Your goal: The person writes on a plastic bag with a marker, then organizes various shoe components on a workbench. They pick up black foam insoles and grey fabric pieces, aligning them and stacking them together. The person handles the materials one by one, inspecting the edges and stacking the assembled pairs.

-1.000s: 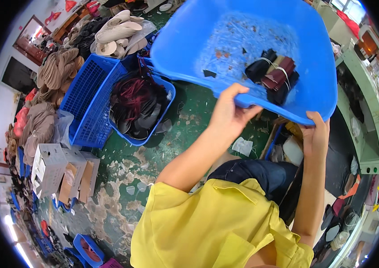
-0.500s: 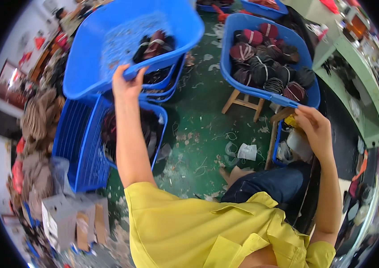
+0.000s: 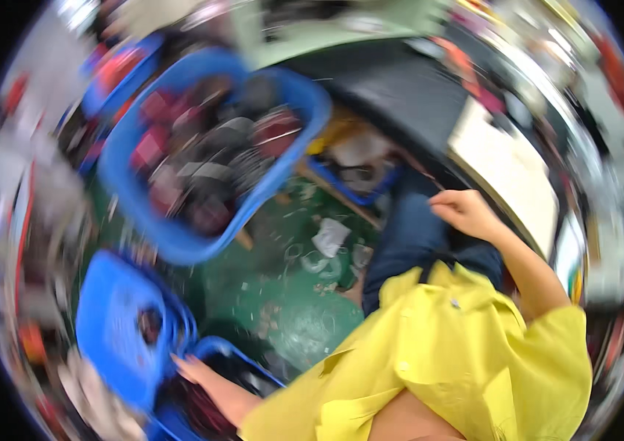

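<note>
My left hand (image 3: 193,370) is at the near rim of a tilted blue tub (image 3: 102,323), its fingers closed on the edge, though blurred. A small dark bundle (image 3: 149,325) lies inside that tub. Held above my thigh, my right hand (image 3: 467,213) has its fingers curled together with nothing visible in them. Far ahead of it stands a large blue tub (image 3: 179,250) full of dark red, grey and black yarn bundles (image 3: 213,158), tied with pale bands. Motion smears much of the view.
Other blue tubs (image 3: 187,327) and a container of dark red goods (image 3: 198,404) are by my left arm. A small blue bin (image 3: 359,197) sits under the black-topped bench (image 3: 392,84). White scrap (image 3: 331,237) litters the green floor (image 3: 253,294).
My view has swung right, so the tubs appear farther left. My right hand has let go of the yarn tub's rim and come back toward my body. My left hand stays at its tub.
</note>
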Motion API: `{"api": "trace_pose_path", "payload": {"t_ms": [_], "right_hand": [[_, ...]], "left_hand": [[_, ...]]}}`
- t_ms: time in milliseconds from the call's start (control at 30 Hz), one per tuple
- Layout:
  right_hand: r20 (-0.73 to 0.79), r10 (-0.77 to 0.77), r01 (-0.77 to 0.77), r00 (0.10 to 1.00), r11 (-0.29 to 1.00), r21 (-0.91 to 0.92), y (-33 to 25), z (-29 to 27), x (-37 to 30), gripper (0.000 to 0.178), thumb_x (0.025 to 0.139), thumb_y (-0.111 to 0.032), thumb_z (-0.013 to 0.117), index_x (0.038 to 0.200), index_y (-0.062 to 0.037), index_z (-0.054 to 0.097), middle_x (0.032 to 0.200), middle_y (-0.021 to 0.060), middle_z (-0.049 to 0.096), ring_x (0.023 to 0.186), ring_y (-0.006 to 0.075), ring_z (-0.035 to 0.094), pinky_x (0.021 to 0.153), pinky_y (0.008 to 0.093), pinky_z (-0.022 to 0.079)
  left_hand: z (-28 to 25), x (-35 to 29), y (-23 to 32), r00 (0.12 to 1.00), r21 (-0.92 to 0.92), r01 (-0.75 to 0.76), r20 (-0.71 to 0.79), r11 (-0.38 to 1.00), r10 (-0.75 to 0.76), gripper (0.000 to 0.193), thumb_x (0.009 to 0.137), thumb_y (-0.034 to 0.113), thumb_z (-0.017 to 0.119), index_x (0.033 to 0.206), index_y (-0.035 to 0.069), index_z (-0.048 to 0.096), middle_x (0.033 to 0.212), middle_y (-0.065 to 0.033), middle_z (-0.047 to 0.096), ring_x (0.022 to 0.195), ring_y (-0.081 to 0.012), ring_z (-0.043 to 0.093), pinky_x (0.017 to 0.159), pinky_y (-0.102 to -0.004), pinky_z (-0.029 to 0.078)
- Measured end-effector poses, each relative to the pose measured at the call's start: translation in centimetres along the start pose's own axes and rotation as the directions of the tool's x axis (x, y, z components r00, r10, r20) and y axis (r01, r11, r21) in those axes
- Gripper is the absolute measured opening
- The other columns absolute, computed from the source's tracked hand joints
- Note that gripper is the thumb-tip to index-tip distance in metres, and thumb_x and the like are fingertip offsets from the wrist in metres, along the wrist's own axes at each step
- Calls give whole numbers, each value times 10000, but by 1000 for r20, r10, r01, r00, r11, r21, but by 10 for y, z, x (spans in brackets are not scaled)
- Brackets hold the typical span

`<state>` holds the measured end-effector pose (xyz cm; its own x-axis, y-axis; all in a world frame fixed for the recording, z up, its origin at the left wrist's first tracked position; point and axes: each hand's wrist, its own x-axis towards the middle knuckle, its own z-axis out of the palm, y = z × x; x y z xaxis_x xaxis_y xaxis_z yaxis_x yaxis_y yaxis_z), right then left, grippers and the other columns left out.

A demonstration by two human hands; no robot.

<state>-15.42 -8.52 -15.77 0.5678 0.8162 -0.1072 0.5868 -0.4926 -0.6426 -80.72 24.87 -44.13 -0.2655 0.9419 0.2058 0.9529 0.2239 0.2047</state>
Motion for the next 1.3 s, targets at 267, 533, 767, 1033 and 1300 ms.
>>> {"api": "trace_pose_path", "payload": {"t_ms": [267,533,767,1033,1300], "right_hand": [[-574,530,-579,624,807,115,128,39,-215,221,825,-215,685,751,-13,633,673,176,618,610,338,623,548,408,467],[4,922,-903,388,379,202,328,231,-333,361,926,-334,508,930,-41,717,922,229,693,847,415,660,738,439,537],[71,945,-893,319,275,356,324,205,-267,331,916,-316,511,950,-53,709,942,220,690,864,401,661,755,448,534],[-40,908,-823,417,396,406,344,191,-239,300,905,-294,515,972,-67,700,964,210,687,882,386,662,775,457,530],[-299,798,-758,523,596,265,351,186,-259,276,894,-273,519,995,-81,690,987,200,683,901,370,663,795,467,527]], "left_hand": [[104,-249,288,431,-715,-331,466,616,773,354,931,409,543,1007,87,668,796,-80,617,735,-232,572,607,-415,453],[121,-319,524,-187,-102,-143,980,984,74,434,948,489,519,1046,99,680,839,-82,686,727,-204,636,632,-346,509],[84,-336,578,-72,-134,-360,991,923,116,396,945,421,540,1066,68,674,884,-95,691,777,-200,644,681,-339,511],[52,-355,663,-60,-311,-580,938,753,342,357,942,343,564,1090,34,667,935,-111,697,835,-195,654,737,-331,512],[-18,-345,644,-294,-551,-696,804,461,517,325,939,265,588,1113,-1,659,987,-126,702,892,-191,664,793,-323,514]]}}
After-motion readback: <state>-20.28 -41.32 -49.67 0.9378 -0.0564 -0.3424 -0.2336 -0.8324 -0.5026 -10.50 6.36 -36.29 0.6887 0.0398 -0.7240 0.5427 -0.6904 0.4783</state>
